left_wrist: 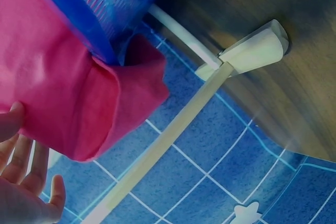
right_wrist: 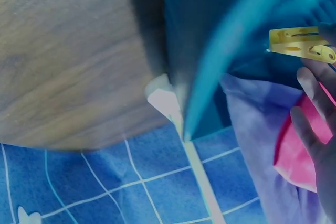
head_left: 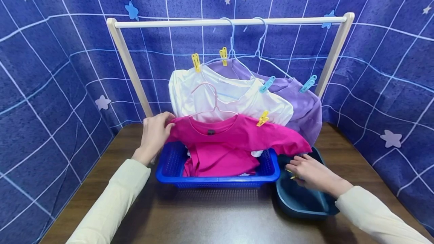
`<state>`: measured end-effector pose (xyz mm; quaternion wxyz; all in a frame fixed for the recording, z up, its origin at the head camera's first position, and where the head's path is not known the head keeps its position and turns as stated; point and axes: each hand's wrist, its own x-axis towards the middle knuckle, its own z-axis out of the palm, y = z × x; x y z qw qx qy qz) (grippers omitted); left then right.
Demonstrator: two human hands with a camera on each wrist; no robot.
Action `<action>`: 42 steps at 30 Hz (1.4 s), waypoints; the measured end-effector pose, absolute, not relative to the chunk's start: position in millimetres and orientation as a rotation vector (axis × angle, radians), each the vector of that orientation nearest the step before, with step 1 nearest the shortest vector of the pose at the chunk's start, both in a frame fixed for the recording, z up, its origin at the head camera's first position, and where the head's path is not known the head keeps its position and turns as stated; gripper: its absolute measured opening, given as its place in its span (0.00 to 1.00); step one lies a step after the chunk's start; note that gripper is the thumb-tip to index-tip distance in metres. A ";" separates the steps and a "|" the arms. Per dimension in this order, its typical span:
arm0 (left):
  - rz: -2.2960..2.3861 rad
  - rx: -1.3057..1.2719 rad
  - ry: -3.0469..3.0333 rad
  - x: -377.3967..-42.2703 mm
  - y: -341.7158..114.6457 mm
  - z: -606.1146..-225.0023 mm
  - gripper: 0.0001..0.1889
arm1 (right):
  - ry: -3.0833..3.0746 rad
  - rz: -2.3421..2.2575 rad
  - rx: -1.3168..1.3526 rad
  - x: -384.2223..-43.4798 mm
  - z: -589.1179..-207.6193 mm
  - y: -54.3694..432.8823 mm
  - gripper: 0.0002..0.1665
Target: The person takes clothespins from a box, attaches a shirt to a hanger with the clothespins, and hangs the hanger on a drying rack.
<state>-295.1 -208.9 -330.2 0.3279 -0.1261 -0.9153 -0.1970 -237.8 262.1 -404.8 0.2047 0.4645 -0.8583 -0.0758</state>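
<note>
A bright pink shirt [head_left: 220, 157] lies partly in a blue basket [head_left: 217, 179], its neck and shoulders raised on a pink hanger [head_left: 216, 102]. A yellow clothespin [head_left: 262, 118] sits on its shoulder at the right of the view. My left hand [head_left: 154, 134] pinches the opposite shoulder or sleeve; in the left wrist view the thumb lies on the pink cloth. My right hand [head_left: 313, 174] holds another yellow clothespin [right_wrist: 296, 43] over the dark teal bin [head_left: 298, 204], near the other sleeve's end. The bin's contents are mostly hidden.
Behind the basket, a white shirt [head_left: 234, 101] and a purple shirt [head_left: 305, 104] hang on blue hangers from a rack's white bar [head_left: 190, 23]. Yellow and blue clothespins grip their shoulders. A wooden table [head_left: 210, 217] lies beneath, with blue patterned cloth [head_left: 51, 97] around it.
</note>
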 end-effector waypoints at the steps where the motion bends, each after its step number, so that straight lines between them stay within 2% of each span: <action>1: -0.515 -0.329 -2.393 -295.2 -209.3 -330.5 0.09 | -2.391 -0.211 1.287 -237.2 -402.0 260.7 0.21; 20: -0.521 -0.303 -2.383 -295.9 -212.9 -332.7 0.08 | -2.298 -0.109 1.284 -229.1 -352.4 236.7 0.27; 24: -0.507 -0.282 -2.391 -296.6 -214.9 -334.6 0.08 | -2.278 -0.076 1.307 -229.3 -343.3 229.0 0.24; 26: -0.496 -0.270 -2.400 -296.9 -216.1 -335.6 0.09 | -2.269 -0.056 1.319 -229.7 -339.0 223.9 0.19; 31: -0.481 -0.239 -2.418 -297.4 -219.1 -336.8 0.11 | -2.266 -0.021 1.317 -230.6 -327.9 207.3 0.21; 35: -0.481 -0.207 -2.433 -298.2 -220.6 -337.2 0.12 | -2.258 -0.015 1.302 -232.0 -318.8 189.2 0.28; 42: -0.478 -0.198 -2.427 -298.7 -219.9 -338.3 0.11 | -2.265 -0.019 1.312 -236.3 -305.2 159.7 0.26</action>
